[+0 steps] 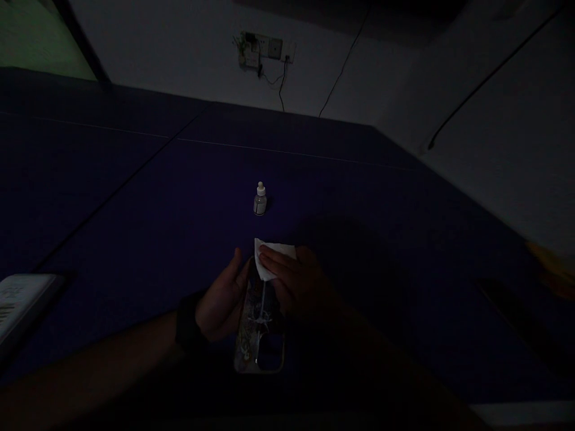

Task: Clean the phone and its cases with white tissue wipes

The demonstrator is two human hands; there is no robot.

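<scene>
A phone case [263, 317] with a printed picture and a large camera cutout at its near end is held over the dark table. My left hand [222, 302] is closed round its left edge, the thumb pointing up and the other fingers partly hidden. My right hand [294, 275] presses a folded white tissue [278, 248] onto the far end of the case, its fingers lying across the tissue. Beyond the hands a small dropper bottle [259, 205] with a white cap and a pale label stands upright on the table.
The blue-purple tabletop [179, 197] reaches back to a wall with sockets [268, 46] and hanging cables. At the left edge lies a white box-like object [24, 305]. A dark flat object [507, 311] and something yellow-orange [550, 269] lie at the right. The light is dim.
</scene>
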